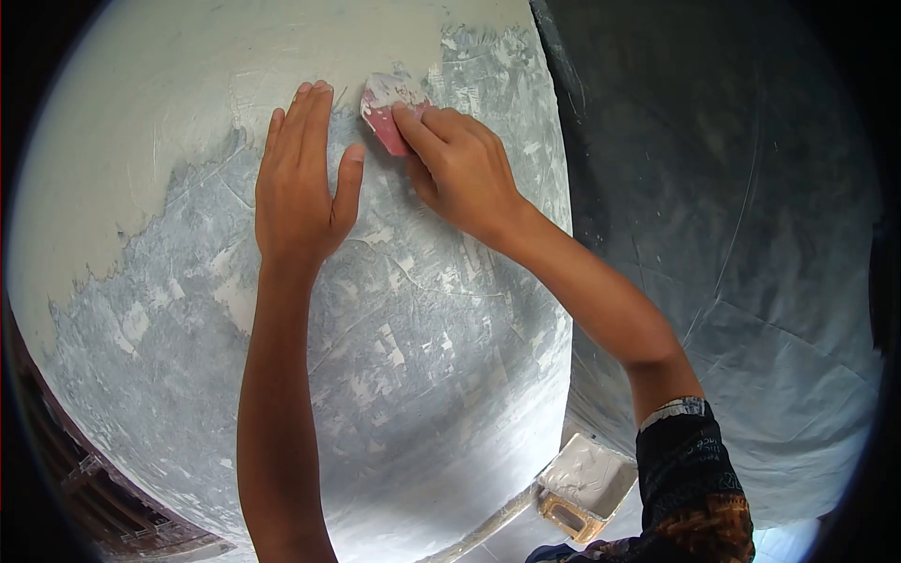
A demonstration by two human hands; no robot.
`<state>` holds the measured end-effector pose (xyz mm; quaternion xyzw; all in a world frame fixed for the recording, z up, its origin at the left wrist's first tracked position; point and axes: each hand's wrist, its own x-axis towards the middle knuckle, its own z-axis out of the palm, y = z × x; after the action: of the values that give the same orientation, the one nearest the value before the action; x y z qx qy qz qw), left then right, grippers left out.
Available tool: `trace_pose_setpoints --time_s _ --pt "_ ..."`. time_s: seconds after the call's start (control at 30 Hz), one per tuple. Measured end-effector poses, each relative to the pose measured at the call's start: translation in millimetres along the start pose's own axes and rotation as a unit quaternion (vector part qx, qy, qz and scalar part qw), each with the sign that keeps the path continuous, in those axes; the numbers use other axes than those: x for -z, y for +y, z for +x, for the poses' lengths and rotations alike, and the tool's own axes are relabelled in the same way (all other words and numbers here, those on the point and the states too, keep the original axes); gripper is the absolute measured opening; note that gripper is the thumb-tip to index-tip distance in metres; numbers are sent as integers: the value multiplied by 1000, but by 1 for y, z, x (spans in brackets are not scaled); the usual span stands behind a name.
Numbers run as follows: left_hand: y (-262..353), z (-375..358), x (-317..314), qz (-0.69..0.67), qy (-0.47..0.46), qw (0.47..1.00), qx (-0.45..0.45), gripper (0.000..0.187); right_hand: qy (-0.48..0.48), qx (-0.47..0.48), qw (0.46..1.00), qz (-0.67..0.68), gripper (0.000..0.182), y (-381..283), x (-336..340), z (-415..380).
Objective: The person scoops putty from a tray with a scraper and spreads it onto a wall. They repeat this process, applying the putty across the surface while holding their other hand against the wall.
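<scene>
My right hand (465, 164) grips a pink scraper (383, 127) whose far part is smeared with white filler. The scraper lies against a wall (404, 310), near the border between a smooth cream coat (178, 84) above and a patchy grey surface below. To its left, my left hand (302, 178) is stretched out flat with the fingers pointing up and the thumb apart, holding nothing. It appears to rest on the wall, fingertips over the coated border.
A tub (589, 479) of pale filler stands on the floor at the lower right, below the wall. A dark grey wall or sheet (732, 216) adjoins the wall's right edge. Dark slatted woodwork (103, 497) shows at the lower left.
</scene>
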<state>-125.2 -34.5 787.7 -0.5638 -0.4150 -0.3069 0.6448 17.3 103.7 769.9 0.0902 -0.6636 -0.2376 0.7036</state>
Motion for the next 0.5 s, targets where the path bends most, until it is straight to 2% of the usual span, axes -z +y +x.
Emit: trace_pose_setpoints --time_s 0.13,0.27,0.33,0.4,0.5 --pt "-1 -1 -2 17 -4 1000 -4 50 65 -51 995 -60 23 49 -6 42" --pt "-1 -1 -2 19 -5 1000 -6 51 41 -37 992 -110 22 74 -23 33" --pt "-2 -1 -2 15 -2 1000 -1 51 -6 -50 995 -88 25 55 -22 12" --pt "1 -1 0 7 -2 1000 -1 50 -1 -21 999 -47 29 19 -15 -13" --pt "1 0 0 3 -1 1000 -5 50 2 -17 1000 2 31 -1 -1 -6"
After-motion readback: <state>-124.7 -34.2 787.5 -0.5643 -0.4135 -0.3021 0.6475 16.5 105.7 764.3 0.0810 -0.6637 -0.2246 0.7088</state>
